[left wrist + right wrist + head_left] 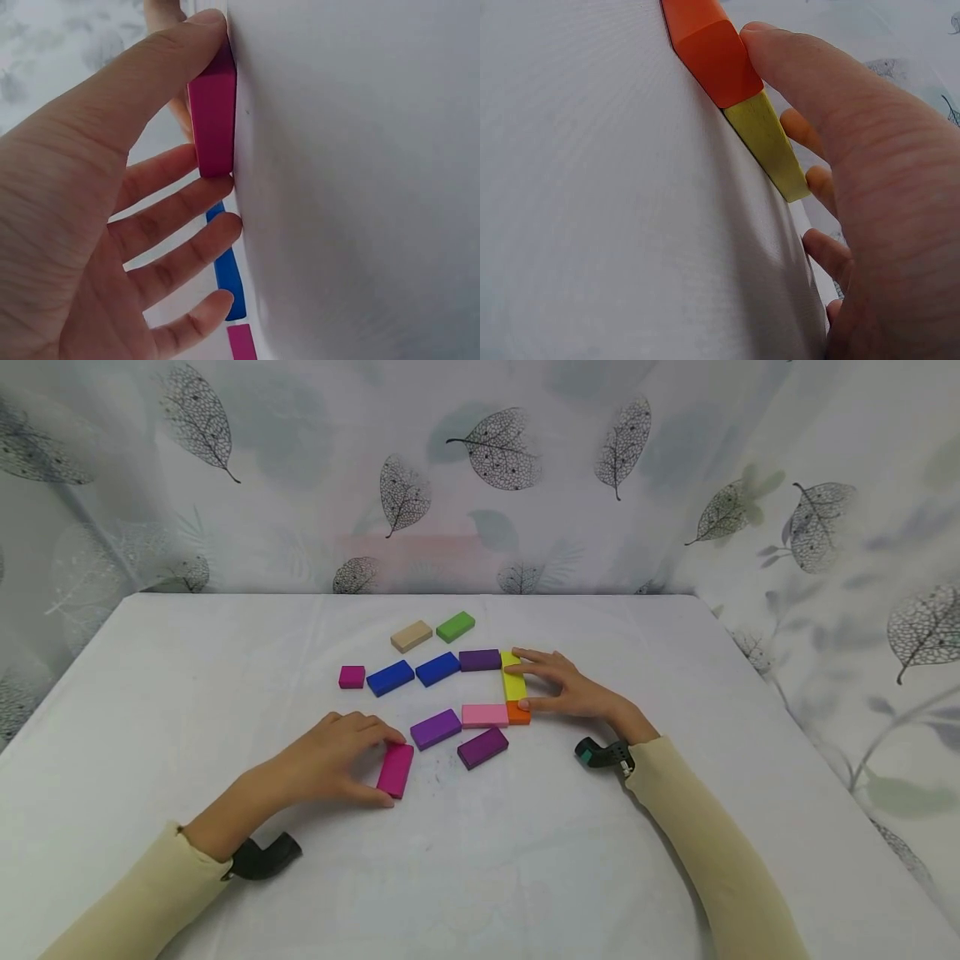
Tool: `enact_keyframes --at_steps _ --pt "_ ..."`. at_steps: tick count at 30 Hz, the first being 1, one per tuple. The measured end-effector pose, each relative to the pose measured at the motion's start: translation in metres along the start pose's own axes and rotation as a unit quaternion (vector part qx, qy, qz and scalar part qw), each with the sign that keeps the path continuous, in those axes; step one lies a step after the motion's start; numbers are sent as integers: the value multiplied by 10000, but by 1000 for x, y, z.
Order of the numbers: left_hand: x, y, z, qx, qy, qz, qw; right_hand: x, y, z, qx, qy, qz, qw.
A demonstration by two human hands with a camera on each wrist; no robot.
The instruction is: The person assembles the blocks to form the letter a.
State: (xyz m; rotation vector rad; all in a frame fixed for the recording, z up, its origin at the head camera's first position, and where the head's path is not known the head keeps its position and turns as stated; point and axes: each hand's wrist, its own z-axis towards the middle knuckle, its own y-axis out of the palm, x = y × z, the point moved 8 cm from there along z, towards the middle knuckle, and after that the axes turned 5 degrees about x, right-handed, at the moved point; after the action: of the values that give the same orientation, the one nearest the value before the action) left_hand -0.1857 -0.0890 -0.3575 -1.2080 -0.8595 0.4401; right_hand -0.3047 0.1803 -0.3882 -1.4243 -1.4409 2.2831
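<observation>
My left hand point(330, 760) pinches a magenta block point(395, 771) lengthwise, thumb at the near end and fingers at the far end. The left wrist view shows this block point(214, 127) low against the white tabletop. My right hand point(570, 687) rests its spread fingers on the yellow block point(514, 683), and its thumb touches the orange block point(518, 716). Those two blocks meet end to end, the yellow one point(769, 146) behind the orange one point(716, 60) in the right wrist view. A pink block point(484, 716) adjoins the orange one, with a violet block point(436, 729) to its left.
A purple block point(480, 661) and two blue blocks, one of them at left point(391, 677), form a row toward a small magenta block point(352, 677). Behind lie a bare wood block point(411, 636) and a green block point(455, 627). A dark purple block point(483, 748) lies in front.
</observation>
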Motion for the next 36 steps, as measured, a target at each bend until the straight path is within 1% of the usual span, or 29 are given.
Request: enact_keyframes --at_steps 7,17,21,25,27,30,36 --pt "4 0 2 235 -86 313 9992 -2 0 -1 2 28 7 10000" --pt "8 1 5 281 -280 494 9980 0 0 -2 37 108 70 9999" --pt "4 -2 8 465 -353 356 9977 0 0 -1 37 96 110 9999" --pt "0 -6 13 771 -268 211 9964 2 0 -1 37 115 53 9999" --pt "-3 -8 15 867 -251 173 9958 3 0 -2 16 151 14 9999" --pt "-8 -9 17 906 -342 38 9953 3 0 -2 -9 187 -31 9998" --pt "-21 -9 21 897 -684 -380 9929 1 1 -1 -16 119 6 9999"
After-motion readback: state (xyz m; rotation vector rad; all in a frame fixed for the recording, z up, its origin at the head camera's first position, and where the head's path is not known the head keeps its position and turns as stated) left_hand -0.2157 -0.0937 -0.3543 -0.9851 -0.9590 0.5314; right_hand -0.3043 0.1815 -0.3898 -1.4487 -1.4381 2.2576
